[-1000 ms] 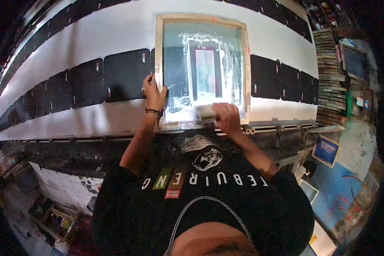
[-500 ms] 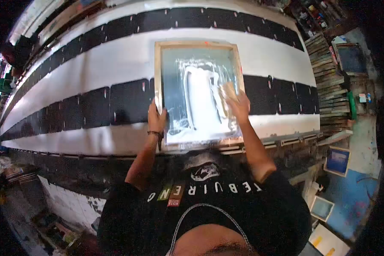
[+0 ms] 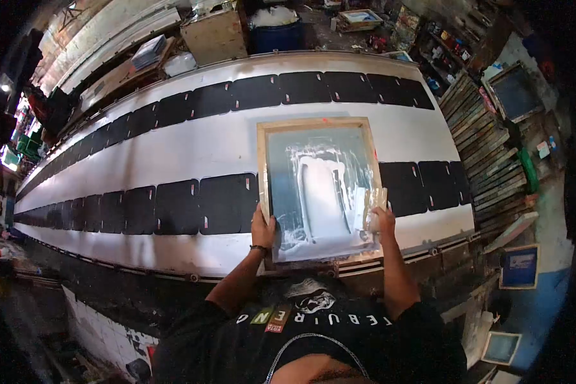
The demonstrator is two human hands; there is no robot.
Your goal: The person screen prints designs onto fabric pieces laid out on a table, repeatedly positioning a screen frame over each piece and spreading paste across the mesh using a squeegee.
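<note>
A wooden-framed printing screen (image 3: 262,150) lies over the near row of black panels on the long white table. White ink (image 3: 320,195) is spread on its grey mesh, with streaks around a paler rectangle. My left hand (image 3: 262,228) is closed around the lower left side of the frame, a dark bracelet at the wrist. At the right side, my right hand (image 3: 384,222) grips a squeegee (image 3: 368,203) with a pale, ink-smeared wooden handle. It stands close to the right rail, over the edge of the ink.
Two rows of black panels (image 3: 176,208) with small pale and red marks run along the white table (image 3: 192,144). Stacked wooden frames (image 3: 486,147) stand at the right end. Behind the table are a blue drum (image 3: 276,37) and a cabinet (image 3: 216,35).
The view has tilted up, showing more of the room behind the table. Within the screen, the squeegee sits slightly nearer my body. My left hand keeps its hold on the frame.
</note>
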